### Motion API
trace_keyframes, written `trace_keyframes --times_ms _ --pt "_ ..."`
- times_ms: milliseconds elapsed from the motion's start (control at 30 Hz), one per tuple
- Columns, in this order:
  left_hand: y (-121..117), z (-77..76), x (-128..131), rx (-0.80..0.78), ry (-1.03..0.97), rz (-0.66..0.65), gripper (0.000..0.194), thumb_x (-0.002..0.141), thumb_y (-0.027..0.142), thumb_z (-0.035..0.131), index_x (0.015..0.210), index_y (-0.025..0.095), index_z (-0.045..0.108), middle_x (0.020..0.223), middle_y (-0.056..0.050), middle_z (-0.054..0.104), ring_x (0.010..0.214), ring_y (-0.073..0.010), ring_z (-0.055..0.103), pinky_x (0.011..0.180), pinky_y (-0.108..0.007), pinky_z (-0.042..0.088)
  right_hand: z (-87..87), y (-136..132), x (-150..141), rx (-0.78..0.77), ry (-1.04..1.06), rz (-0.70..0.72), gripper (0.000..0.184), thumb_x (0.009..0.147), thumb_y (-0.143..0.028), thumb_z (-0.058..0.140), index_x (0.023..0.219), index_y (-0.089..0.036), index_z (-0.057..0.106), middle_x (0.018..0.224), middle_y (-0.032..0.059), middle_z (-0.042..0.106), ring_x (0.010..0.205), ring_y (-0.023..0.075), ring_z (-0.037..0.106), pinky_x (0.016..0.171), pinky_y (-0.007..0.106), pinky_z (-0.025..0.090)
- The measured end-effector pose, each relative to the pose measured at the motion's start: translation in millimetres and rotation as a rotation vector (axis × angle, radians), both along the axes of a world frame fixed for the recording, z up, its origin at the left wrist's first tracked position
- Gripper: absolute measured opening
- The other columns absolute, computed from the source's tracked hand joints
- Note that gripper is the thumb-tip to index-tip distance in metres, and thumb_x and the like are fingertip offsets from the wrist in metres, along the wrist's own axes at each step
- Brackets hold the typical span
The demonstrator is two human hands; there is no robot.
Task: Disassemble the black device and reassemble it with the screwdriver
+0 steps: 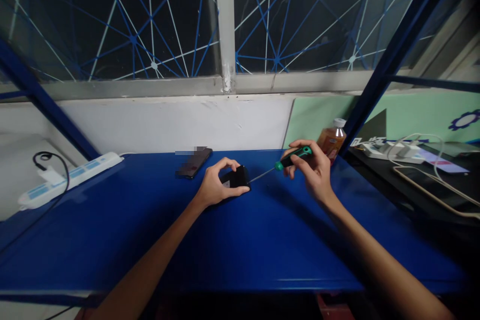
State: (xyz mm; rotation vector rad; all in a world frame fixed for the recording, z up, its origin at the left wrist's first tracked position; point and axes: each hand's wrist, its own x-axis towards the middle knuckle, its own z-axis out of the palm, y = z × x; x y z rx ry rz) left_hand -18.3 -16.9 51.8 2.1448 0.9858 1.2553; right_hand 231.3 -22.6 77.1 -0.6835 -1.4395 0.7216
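My left hand (217, 183) grips a small black box-like device (237, 176) on the blue table, thumb along its near side and fingers over the far side. Part of the device is hidden by the hand, and its exact kind does not show. In my right hand (313, 167) is a screwdriver (288, 159) with a green and black handle. Its thin shaft slants down to the left, and the tip meets or nearly meets the device's right end. A tiny dark speck (267, 186) lies on the table below the shaft.
Behind my left hand lies a dark phone (195, 162). A bottle with a white cap (332, 141) stands behind my right hand. On the left is a white power strip (71, 180) with a black cable. Cables and another phone (437, 187) lie on a black surface at right.
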Motion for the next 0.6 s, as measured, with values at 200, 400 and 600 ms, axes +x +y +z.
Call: trace_keyframes --times_ms 200,400,600 --pt "0.4 -0.3 0.0 -0.005 0.011 -0.010 0.039 0.064 0.034 0.079 0.087 0.022 0.049 0.102 -0.007 0.064 0.097 -0.0236 0.062 0.092 -0.043 0.046 -0.8 1.9 0.0 -0.074 -0.074 -0.175 0.021 0.082 -0.036 0.069 0.089 -0.021 0.056 0.049 -0.0067 0.049 0.034 0.0085 0.048 0.031 0.021 0.036" --pt "0.4 -0.2 -0.1 -0.001 0.017 -0.003 0.039 0.064 0.035 0.079 0.087 0.021 0.050 0.102 -0.007 0.064 0.098 -0.0241 0.062 0.092 -0.043 0.046 3.0 1.1 2.0 -0.074 -0.041 0.026 0.025 0.084 -0.038 0.064 0.097 -0.022 0.050 0.075 0.0010 0.063 0.048 0.0119 0.059 0.041 0.025 0.046" --pt "-0.3 0.0 0.1 -0.006 0.021 0.006 0.039 0.064 0.035 0.079 0.086 0.022 0.050 0.102 -0.007 0.064 0.096 -0.0235 0.062 0.091 -0.042 0.047 0.6 1.1 1.1 -0.059 -0.101 -0.147 0.026 0.081 -0.038 0.068 0.096 -0.021 0.054 0.064 -0.0030 0.056 0.039 0.0097 0.054 0.037 0.024 0.044"
